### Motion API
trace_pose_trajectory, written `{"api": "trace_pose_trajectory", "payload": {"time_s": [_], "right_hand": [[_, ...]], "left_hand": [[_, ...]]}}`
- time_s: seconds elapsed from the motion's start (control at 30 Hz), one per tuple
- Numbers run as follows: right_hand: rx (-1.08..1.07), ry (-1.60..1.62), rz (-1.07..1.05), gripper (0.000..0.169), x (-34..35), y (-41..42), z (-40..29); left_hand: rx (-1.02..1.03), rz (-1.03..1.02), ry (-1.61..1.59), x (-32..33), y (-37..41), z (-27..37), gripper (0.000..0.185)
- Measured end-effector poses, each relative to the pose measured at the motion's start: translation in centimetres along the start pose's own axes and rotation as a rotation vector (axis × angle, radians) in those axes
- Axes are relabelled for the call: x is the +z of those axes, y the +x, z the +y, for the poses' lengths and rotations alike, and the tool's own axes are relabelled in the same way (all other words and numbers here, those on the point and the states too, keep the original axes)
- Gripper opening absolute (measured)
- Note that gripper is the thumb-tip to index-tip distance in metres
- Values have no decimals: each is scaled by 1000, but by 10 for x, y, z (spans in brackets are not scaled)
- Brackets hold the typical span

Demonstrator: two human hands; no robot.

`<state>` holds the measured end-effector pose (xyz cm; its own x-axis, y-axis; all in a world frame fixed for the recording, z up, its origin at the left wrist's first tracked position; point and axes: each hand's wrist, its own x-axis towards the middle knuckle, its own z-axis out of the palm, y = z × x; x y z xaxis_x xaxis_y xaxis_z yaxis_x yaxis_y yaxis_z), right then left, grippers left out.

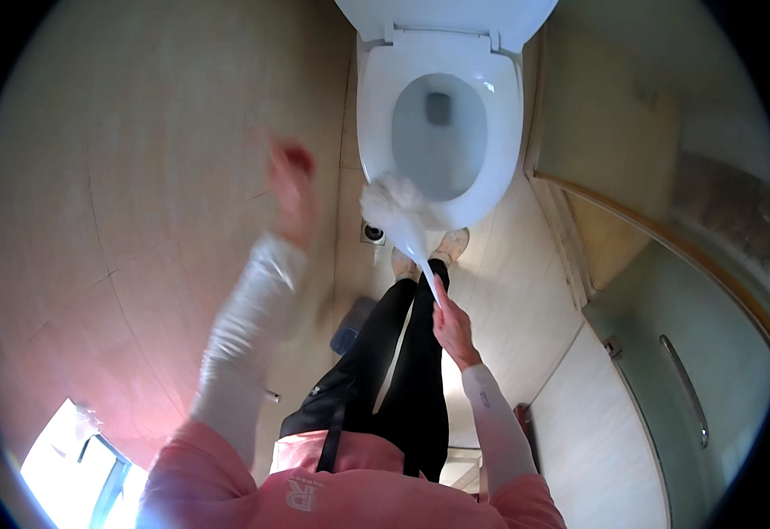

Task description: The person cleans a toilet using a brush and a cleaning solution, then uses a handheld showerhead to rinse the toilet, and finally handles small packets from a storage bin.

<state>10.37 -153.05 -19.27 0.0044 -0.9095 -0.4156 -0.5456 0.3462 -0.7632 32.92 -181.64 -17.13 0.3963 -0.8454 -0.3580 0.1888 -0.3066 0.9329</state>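
Observation:
My right hand grips the thin handle of a white toilet brush. Its pale, bushy head is blurred and overlaps the front left rim of a white toilet from my viewpoint; whether they touch is unclear. The toilet's lid stands raised while the seat lies down around the bowl. Left of the toilet, my left hand is lifted in front of the wall. Motion blur hides its fingers, and I cannot tell whether it holds anything.
A square floor drain sits by the toilet's front left. Beside my legs is a grey-blue container, partly hidden. To the right stands a glass door with a curved metal handle. A bright window is at lower left.

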Motion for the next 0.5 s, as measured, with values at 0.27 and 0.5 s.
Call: {"api": "trace_pose_trajectory", "payload": {"time_s": [0.27,0.5], "right_hand": [[-31,-172,318,59,-20,202,-22],[-94,-458,397,57,-96,154,34]], "left_hand": [[-1149,-62,13,-49,-157,-176,62],[-1012,-55,-212,24,-107,-173,90]]}}
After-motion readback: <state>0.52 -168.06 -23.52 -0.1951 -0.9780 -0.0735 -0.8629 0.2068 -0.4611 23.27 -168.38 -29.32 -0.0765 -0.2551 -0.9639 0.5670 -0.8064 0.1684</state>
